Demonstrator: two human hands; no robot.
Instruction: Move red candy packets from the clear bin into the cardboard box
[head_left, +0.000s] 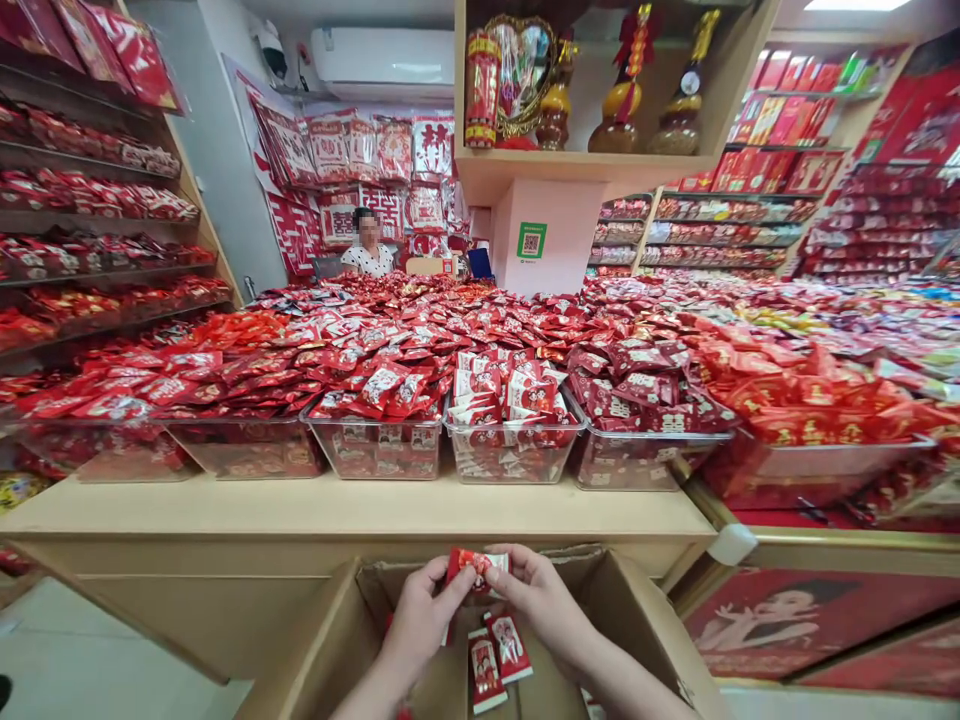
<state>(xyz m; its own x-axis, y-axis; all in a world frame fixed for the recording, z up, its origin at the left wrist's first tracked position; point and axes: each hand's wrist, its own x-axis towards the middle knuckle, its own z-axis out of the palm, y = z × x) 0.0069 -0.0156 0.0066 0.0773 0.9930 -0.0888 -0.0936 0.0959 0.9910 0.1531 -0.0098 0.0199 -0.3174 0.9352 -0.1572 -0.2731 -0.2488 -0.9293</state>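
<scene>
Both hands are over an open cardboard box (652,610) at the bottom centre. Between them is a small red and white packet (480,562), pinched at its left side by my left hand (421,612) and at its right side by my right hand (546,600). The thumbs lie on the packet's face. Below the hands, inside the box, two red and white packets (487,672) lie side by side. More red shows beside my left hand, partly hidden by it.
Clear plastic bins (375,450) heaped with red packets line the wooden counter (360,508) beyond the box. A framed display (810,625) stands at the right. Full shelves (97,215) rise at the left. A person (369,248) is behind the heaps.
</scene>
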